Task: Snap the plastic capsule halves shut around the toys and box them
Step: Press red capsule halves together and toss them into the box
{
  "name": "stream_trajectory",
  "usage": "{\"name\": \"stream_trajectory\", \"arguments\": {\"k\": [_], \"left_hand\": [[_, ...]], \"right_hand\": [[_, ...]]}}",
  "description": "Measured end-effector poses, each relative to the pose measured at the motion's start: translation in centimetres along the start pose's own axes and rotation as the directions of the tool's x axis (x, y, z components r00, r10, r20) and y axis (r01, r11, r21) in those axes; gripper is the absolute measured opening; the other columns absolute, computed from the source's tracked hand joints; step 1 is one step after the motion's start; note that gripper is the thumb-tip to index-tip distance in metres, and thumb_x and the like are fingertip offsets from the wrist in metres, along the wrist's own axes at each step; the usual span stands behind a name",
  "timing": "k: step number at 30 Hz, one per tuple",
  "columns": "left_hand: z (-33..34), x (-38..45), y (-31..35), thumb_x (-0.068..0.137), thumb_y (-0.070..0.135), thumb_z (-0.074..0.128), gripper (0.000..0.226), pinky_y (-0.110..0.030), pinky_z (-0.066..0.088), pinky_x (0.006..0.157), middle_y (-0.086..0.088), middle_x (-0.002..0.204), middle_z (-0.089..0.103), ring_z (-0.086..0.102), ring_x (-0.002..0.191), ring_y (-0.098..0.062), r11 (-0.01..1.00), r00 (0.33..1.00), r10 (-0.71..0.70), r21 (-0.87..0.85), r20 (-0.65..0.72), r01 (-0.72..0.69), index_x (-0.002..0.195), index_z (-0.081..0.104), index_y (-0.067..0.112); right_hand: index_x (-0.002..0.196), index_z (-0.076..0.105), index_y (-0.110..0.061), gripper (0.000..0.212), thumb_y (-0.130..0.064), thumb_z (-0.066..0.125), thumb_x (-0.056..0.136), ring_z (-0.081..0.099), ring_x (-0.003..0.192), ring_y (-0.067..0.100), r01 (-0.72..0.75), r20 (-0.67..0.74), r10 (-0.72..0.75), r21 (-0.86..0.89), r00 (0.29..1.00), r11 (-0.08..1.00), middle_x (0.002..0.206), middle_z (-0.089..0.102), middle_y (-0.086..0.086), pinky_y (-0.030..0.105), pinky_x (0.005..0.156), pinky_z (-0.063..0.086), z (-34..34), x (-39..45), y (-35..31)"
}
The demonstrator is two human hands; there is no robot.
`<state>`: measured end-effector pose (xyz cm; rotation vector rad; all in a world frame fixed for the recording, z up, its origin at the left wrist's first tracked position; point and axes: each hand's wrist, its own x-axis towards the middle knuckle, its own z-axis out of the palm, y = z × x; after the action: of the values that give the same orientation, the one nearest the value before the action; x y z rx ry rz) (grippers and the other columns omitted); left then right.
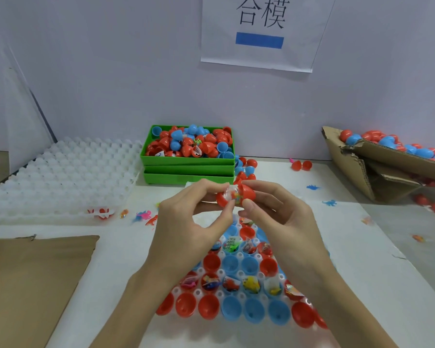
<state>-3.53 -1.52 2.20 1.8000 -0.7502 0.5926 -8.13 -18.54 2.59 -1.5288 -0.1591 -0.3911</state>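
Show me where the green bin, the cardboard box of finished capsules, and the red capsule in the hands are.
green bin (186, 162): head view, on its front wall.
cardboard box (387, 151): head view, on its torn front flap.
red capsule (248, 192): head view, on the right-hand red half.

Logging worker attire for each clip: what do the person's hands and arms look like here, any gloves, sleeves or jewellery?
Both the left hand and the right hand are bare, with no gloves. No rings, watch or bracelets show on the fingers or wrists. Both forearms are uncovered right down to the bottom edge of the picture, so no sleeve is in view. The fingernails look short and unpainted.
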Motion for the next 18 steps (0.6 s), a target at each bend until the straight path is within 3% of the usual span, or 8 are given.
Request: {"name": "stream_trajectory", "arguments": {"k": [4, 8, 12, 15, 18], "left_hand": [[-0.25, 0.20, -0.20, 0.091, 0.009, 0.078, 0.020, -0.016, 0.059, 0.083, 0.009, 0.103, 0.074, 0.073, 0.097, -0.005, 0.999, 0.999, 0.027, 0.032, 0.024, -0.028, 0.110, 0.073, 0.015], [-0.23, 0.15, -0.45, 0.091, 0.005, 0.076, 0.020, -0.015, 0.057, 0.088, 0.003, 0.109, 0.073, 0.069, 0.101, -0.006, 0.970, 0.985, 0.155, 0.176, 0.079, -0.167, 0.110, 0.075, 0.009], [-0.23, -0.02, -0.65, 0.094, 0.008, 0.074, 0.021, -0.020, 0.058, 0.093, 0.000, 0.117, 0.075, 0.070, 0.106, -0.007, 0.951, 0.975, 0.208, 0.214, 0.080, -0.221, 0.115, 0.077, 0.007], [-0.19, 0.05, -0.34, 0.095, 0.011, 0.073, 0.021, -0.021, 0.060, 0.090, 0.001, 0.119, 0.077, 0.072, 0.108, -0.004, 0.975, 0.988, 0.152, 0.163, 0.008, -0.151, 0.115, 0.079, 0.009], [0.05, 0.04, 0.10, 0.092, 0.010, 0.077, 0.021, -0.025, 0.061, 0.091, 0.007, 0.114, 0.079, 0.073, 0.109, -0.007, 0.993, 0.998, -0.063, -0.096, -0.016, 0.061, 0.112, 0.080, 0.014]], "right_hand": [[0.118, 0.073, -0.027, 0.030, -0.028, 0.075, 0.088, 0.074, 0.104, 0.011, -0.040, 0.002, 0.040, 0.023, 0.999, 0.999, 0.109, 0.078, -0.008, 0.017, 0.085, 0.058, 0.33, -0.14, 0.03], [0.118, 0.069, -0.022, 0.028, -0.013, 0.076, 0.093, 0.074, 0.105, 0.012, 0.099, 0.030, -0.096, -0.132, 0.995, 0.986, 0.108, 0.077, -0.010, 0.017, 0.085, 0.057, 0.53, -0.25, 0.33], [0.119, 0.069, -0.023, 0.028, -0.016, 0.076, 0.092, 0.073, 0.105, 0.013, 0.159, 0.015, -0.159, -0.191, 0.987, 0.969, 0.108, 0.076, -0.012, 0.019, 0.087, 0.058, 0.67, -0.26, 0.62], [0.119, 0.070, -0.022, 0.028, -0.016, 0.077, 0.092, 0.074, 0.105, 0.013, 0.172, 0.006, -0.174, -0.179, 0.985, 0.969, 0.109, 0.076, -0.011, 0.020, 0.087, 0.058, 0.60, -0.22, 0.66], [0.119, 0.069, -0.023, 0.029, -0.014, 0.076, 0.093, 0.073, 0.107, 0.011, 0.191, 0.008, -0.193, -0.195, 0.981, 0.962, 0.111, 0.074, -0.014, 0.019, 0.084, 0.059, 0.52, -0.14, 0.61]]}}
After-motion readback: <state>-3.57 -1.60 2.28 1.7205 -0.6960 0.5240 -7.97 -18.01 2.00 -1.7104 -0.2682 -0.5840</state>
